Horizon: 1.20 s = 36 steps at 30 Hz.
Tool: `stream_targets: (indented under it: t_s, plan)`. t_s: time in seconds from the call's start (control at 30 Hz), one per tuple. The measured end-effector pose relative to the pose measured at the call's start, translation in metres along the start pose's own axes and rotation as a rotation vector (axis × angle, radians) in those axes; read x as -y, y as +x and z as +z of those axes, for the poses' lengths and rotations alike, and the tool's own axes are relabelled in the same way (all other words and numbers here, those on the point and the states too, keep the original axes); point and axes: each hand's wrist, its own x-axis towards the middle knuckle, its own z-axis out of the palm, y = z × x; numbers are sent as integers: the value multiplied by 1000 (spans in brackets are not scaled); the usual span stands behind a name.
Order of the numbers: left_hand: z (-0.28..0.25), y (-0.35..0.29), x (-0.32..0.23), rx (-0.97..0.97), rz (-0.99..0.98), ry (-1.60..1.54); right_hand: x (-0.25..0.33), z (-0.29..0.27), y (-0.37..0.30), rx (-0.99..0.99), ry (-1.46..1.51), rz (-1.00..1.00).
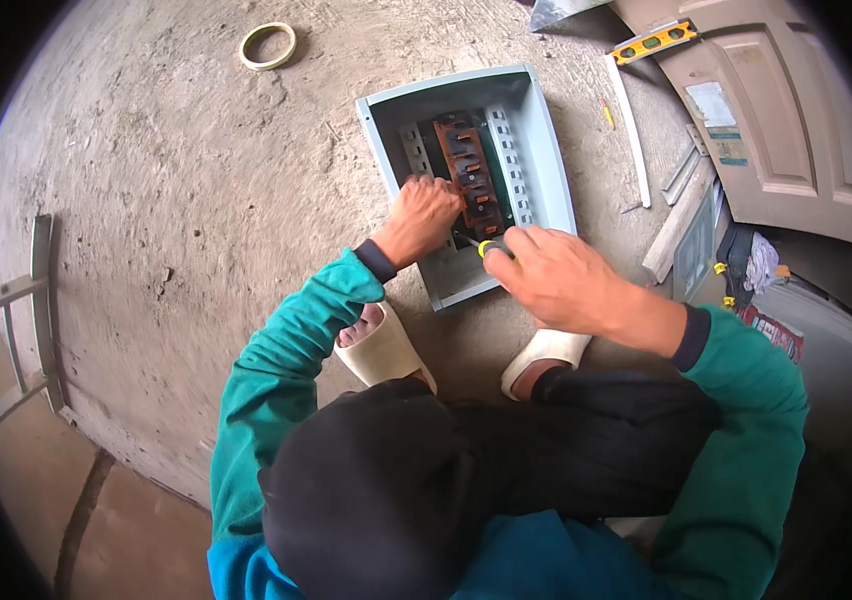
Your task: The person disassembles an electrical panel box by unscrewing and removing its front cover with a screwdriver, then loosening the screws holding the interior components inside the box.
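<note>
A grey metal electrical panel box (550,150) lies open on the concrete floor in front of my feet. Inside it, a brown-and-black busbar assembly (466,165) runs lengthwise between two slotted metal rails (508,165). My right hand (561,277) grips a screwdriver (487,247) with a yellow and black handle. Its shaft points left toward the lower end of the busbar assembly; the tip is hard to make out. My left hand (418,222) reaches over the box's left wall, fingers closed beside the lower part of the assembly. Whatever those fingers pinch is hidden.
A roll of tape (268,47) lies at the far left. To the right are a yellow spirit level (654,42), a white strip (630,130) and a leaning panelled door (776,110). A metal frame (41,300) stands at the left edge. My sandals (386,350) flank the box's near end.
</note>
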Motion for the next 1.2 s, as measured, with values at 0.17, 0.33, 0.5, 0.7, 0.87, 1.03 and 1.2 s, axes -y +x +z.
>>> stream_targets:
  t_s: [0.17, 0.33, 0.5, 0.7, 0.87, 1.03, 1.2]
  plan:
    - [4, -4, 2, -25, -12, 12, 4, 1, 7, -143, 1, -216]
    - [-2, -6, -6, -36, 35, -47, 9, -1, 9, 54, -56, 71]
    - [3, -9, -25, 0, 14, -50, -3, -3, 6, -16, -93, -48]
    - [4, -10, -37, -51, -36, -101, 10, -1, 5, -38, -62, 138]
    - [25, -12, -29, -90, -48, 14, 1, 6, 23, -37, -102, -95]
    - [26, -8, -30, -95, -61, 7, -11, 8, 15, 27, -158, -346]
    - [32, -6, -29, 13, -104, -20, -2, 7, 11, -221, -92, -469]
